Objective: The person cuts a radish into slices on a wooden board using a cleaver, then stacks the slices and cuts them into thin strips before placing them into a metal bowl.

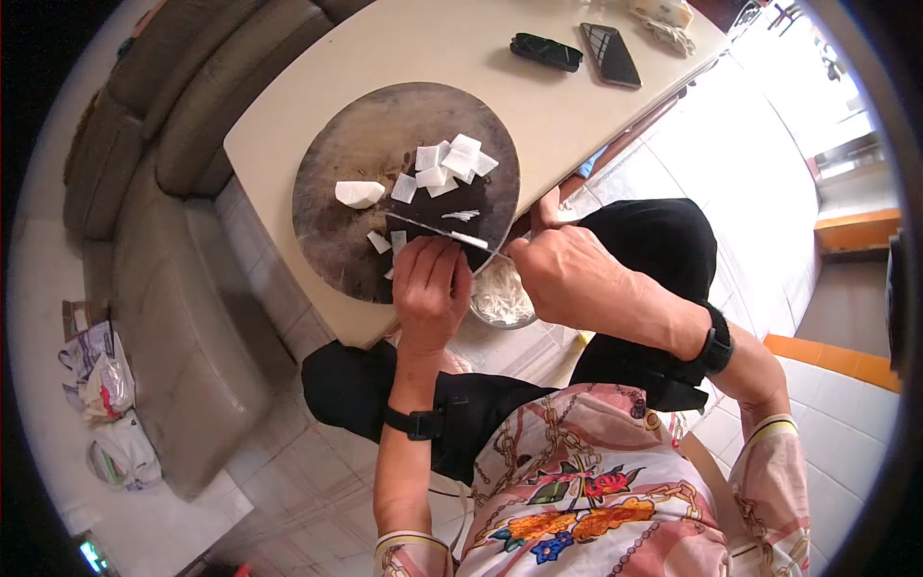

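A knife [444, 232] lies with its blade across the near part of a round dark board [356, 154], edge down among white pieces. The right hand [567, 279] is closed around the knife's handle at the board's near right rim. The left hand [431, 288] sits just left of it, fingers curled down and pressing on a white piece [397, 240] right beside the blade; what lies under the fingertips is hidden. A few small white bits [379, 241] lie just left of that hand. Farther on the board, a heap of flat white squares [450, 163] sits right of centre, with a larger white chunk [359, 193] to its left and a few thin shreds [461, 214] between the heap and the blade.

Below the board's near edge, between the two hands, a bowl [500, 298] holds white shreds. The board rests on a pale tabletop [423, 48], overhanging its near edge. At the far right of the tabletop lie a dark case [546, 51] and a phone [611, 55], side by side. Each wrist wears a black band. A sofa [173, 125] stands to the left, and bags [106, 385] lie on the floor near it.
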A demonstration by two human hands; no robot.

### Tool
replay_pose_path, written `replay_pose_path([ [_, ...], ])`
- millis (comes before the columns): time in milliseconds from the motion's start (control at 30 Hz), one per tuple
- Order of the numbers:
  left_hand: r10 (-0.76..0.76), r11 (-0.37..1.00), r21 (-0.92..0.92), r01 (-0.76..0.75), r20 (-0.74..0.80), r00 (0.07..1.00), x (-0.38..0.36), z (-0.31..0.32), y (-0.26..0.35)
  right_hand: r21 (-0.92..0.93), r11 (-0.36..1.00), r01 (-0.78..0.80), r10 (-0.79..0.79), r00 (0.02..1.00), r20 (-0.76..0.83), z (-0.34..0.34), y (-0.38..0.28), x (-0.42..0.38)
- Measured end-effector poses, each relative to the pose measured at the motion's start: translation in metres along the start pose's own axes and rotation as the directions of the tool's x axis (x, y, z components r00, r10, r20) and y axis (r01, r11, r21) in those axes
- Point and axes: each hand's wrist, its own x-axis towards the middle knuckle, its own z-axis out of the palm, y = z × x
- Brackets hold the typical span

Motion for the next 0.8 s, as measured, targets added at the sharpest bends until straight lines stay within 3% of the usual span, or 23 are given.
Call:
replay_pose_path([
  [267, 0.004, 1.0, -0.003, -0.004, 0.01, 1.0, 0.001, -0.003, 0.001, -0.005, 1.0, -0.002, 0.003, 0.994, 0.108, -0.003, -0.005, 0.009],
  [467, -0.063, 0.996, -0.065, 0.064, 0.016, 0.998, 0.006, -0.014, 0.002, -0.012, 0.999, -0.05, 0.05, 0.998, -0.042, 0.019, -0.007, 0.022],
  [533, -0.174, 0.971, 0.165, 0.174, -0.015, 0.985, 0.013, -0.03, 0.003, 0.022, 0.997, -0.072, 0.073, 0.994, -0.086, 0.02, -0.002, 0.018],
  [600, -0.243, 0.947, 0.22, 0.234, 0.013, 0.97, 0.017, -0.038, -0.004, 0.18, 0.975, -0.129, 0.136, 0.99, -0.027, 0.019, 0.005, 0.015],
  [633, -0.316, 0.915, 0.275, 0.294, 0.041, 0.948, 0.018, -0.043, -0.007, 0.183, 0.975, -0.124, 0.131, 0.991, -0.03, 0.018, 0.005, 0.013],
  [800, -0.357, 0.894, 0.348, 0.282, 0.173, 0.918, 0.025, -0.048, -0.014, 0.202, 0.976, -0.087, 0.09, 0.996, -0.007, 0.011, 0.001, 0.004],
])
